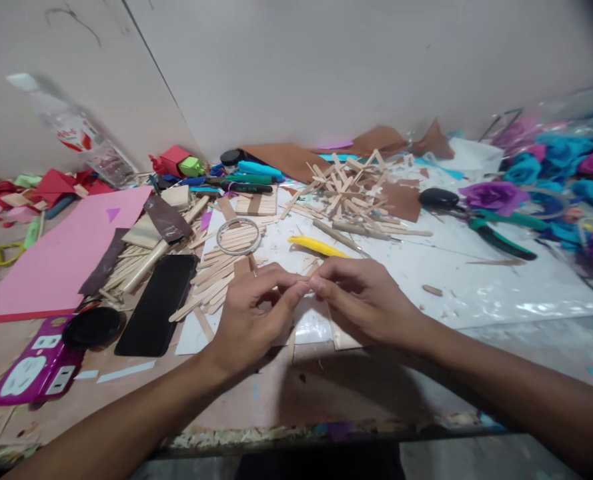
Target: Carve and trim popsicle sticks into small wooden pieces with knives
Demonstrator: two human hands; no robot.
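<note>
My left hand (259,307) and my right hand (363,297) meet above the front edge of the white board (456,293). Thumb and forefinger of each are pinched together, the tips almost touching around a small, thin, wood-coloured piece that the fingers mostly cover. Flat craft sticks (221,267) lie in a spread left of my left hand. Just beyond the fingers is a yellow-handled tool (319,247). A pale flat wooden piece (345,337) shows partly from under my right hand.
A phone (157,307), a purple power strip (36,373) and pink sheets (71,253) occupy the left. Behind are a tape ring (239,237) and a heap of sticks (351,187). Green-handled pliers (501,237) and paper flowers (551,160) lie right. A bottle (86,140) leans on the wall.
</note>
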